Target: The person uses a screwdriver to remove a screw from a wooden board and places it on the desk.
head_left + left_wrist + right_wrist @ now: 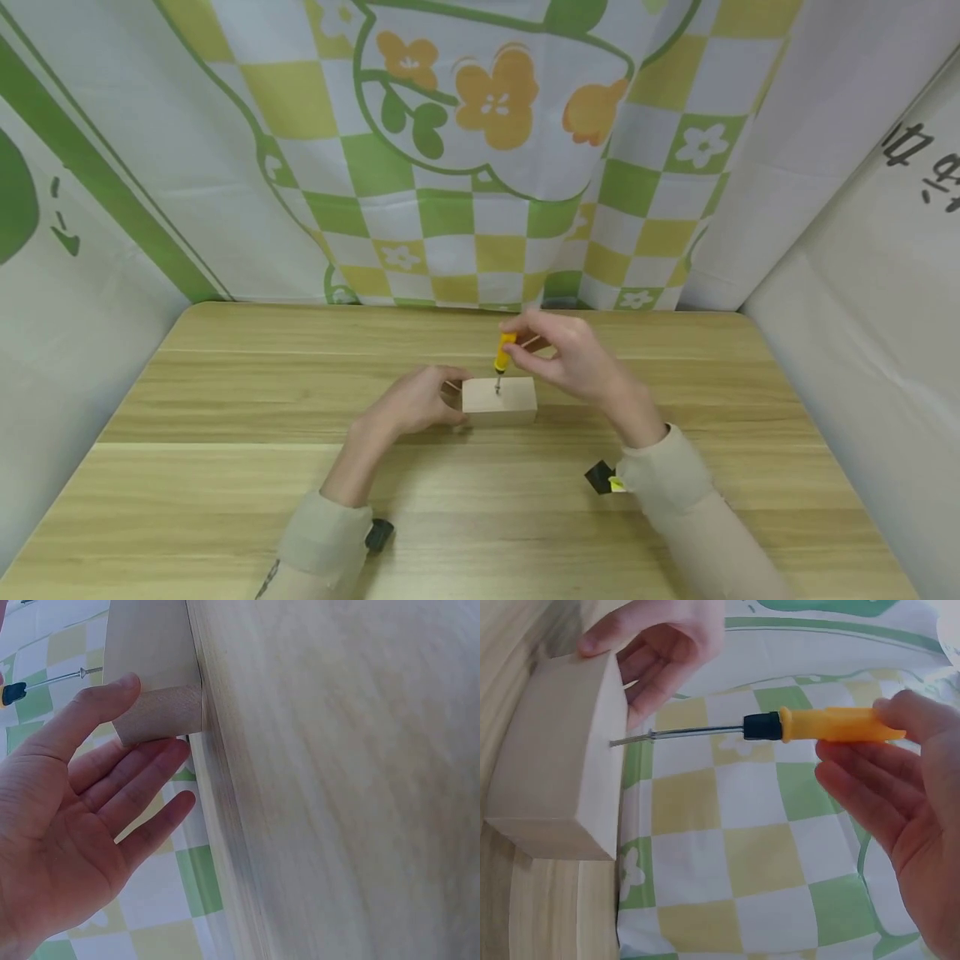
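Right fingers (862, 791) pinch a yellow screwdriver (832, 724), seemingly on a screw (632, 740); left fingers (146, 787) grip the block (540, 742).

checkered curtain (420, 208) behind a wood-grain table (240, 500)

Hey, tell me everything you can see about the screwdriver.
The screwdriver has a glossy yellow handle, plastic by its look, a black collar and a thin, silvery metal shaft. It stands nearly upright above the pale block, its tip meeting the head of a screw that sticks out of the block's top face. The right hand grips the handle between thumb and fingers.
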A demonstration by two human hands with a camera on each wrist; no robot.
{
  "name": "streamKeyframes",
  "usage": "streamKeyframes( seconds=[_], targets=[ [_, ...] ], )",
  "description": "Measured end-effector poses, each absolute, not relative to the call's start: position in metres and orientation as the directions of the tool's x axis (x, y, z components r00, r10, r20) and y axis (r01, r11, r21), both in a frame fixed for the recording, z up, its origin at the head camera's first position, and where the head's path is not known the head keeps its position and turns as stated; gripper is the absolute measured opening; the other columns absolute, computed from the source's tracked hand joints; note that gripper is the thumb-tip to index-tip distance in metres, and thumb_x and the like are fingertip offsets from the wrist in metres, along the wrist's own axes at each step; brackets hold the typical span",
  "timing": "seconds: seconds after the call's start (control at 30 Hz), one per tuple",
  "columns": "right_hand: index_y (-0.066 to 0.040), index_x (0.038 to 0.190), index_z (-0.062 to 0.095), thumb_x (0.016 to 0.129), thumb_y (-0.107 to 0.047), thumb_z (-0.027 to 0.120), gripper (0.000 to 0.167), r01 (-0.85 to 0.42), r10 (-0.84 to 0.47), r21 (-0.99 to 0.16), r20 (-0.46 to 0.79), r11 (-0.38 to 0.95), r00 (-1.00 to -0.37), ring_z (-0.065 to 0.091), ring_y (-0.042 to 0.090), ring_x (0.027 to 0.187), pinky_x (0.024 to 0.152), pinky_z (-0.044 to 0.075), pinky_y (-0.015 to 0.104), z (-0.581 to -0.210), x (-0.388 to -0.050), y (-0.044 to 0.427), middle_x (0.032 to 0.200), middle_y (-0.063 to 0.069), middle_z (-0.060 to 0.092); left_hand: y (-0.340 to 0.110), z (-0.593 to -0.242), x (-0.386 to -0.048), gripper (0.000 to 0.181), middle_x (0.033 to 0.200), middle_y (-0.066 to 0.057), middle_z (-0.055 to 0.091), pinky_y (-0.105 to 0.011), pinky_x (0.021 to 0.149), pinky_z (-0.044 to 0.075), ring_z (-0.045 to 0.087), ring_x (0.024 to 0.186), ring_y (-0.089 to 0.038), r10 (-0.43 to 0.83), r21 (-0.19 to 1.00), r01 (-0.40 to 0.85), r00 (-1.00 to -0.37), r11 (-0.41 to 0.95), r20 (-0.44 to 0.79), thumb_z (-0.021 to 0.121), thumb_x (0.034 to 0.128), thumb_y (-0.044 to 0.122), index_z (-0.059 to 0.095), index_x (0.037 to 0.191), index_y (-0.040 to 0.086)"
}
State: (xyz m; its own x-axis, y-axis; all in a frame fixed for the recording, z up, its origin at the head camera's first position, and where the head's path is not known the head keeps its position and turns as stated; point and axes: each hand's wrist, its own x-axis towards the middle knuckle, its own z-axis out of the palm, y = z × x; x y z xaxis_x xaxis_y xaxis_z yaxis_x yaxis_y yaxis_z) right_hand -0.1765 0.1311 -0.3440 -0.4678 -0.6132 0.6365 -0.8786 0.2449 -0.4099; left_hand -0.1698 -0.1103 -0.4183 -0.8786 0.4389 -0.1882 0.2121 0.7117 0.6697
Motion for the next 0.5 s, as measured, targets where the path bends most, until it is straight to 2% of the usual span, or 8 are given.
streamKeyframes(
  seconds=[0.1, 0.23, 0.37, 0.5],
  targets=[
    [0.000, 0.105, 0.068, 0.082, 0.000, 0.077, 0.025, -0.886, -0.597, -0.374, 0.655, 0.275, -0.462, 0.072, 0.018, 0.082, 0.072, 0.061, 0.024, -0.345, -0.174, 0.128, 0.098, 0.011, 0.073, -0.110, -0.419, -0.170, 0.066, 0.122, -0.005, 0.071, -0.042, 0.100, 0.052, 0.068, 0.108, -0.019, 0.436, 0.672, 0.209, -0.880, 0.711, -0.187, 0.086, 0.0751, 0.025, 0.062, 0.134, 0.011],
    [-0.004, 0.106, 0.069, 0.081, -0.008, 0.081, 0.028, -0.868, -0.551, -0.332, 0.674, 0.369, -0.492, 0.069, 0.017, 0.081, 0.070, 0.060, 0.025, -0.347, -0.170, 0.123, 0.096, 0.006, 0.070, -0.111, -0.420, -0.169, 0.065, 0.121, -0.005, 0.071, -0.041, 0.099, 0.053, 0.069, 0.107, -0.019, 0.436, 0.674, 0.209, -0.881, 0.709, -0.185, 0.086, 0.0754, 0.025, 0.062, 0.134, 0.011],
    [-0.003, 0.106, 0.068, 0.082, -0.008, 0.080, 0.026, -0.837, -0.503, -0.335, 0.681, 0.433, -0.533, 0.069, 0.015, 0.079, 0.066, 0.059, 0.020, -0.348, -0.165, 0.118, 0.093, 0.006, 0.068, -0.111, -0.420, -0.169, 0.066, 0.122, -0.005, 0.071, -0.040, 0.099, 0.053, 0.068, 0.108, -0.019, 0.431, 0.672, 0.204, -0.882, 0.712, -0.189, 0.085, 0.0757, 0.026, 0.061, 0.135, 0.011],
    [0.000, 0.108, 0.065, 0.084, -0.003, 0.076, 0.027, -0.815, -0.465, -0.390, 0.678, 0.428, -0.569, 0.071, 0.017, 0.080, 0.067, 0.060, 0.020, -0.351, -0.162, 0.112, 0.093, 0.009, 0.069, -0.110, -0.419, -0.169, 0.066, 0.124, -0.006, 0.070, -0.040, 0.099, 0.054, 0.068, 0.108, -0.019, 0.427, 0.676, 0.196, -0.883, 0.710, -0.192, 0.085, 0.0759, 0.024, 0.061, 0.136, 0.010]
  ],
)
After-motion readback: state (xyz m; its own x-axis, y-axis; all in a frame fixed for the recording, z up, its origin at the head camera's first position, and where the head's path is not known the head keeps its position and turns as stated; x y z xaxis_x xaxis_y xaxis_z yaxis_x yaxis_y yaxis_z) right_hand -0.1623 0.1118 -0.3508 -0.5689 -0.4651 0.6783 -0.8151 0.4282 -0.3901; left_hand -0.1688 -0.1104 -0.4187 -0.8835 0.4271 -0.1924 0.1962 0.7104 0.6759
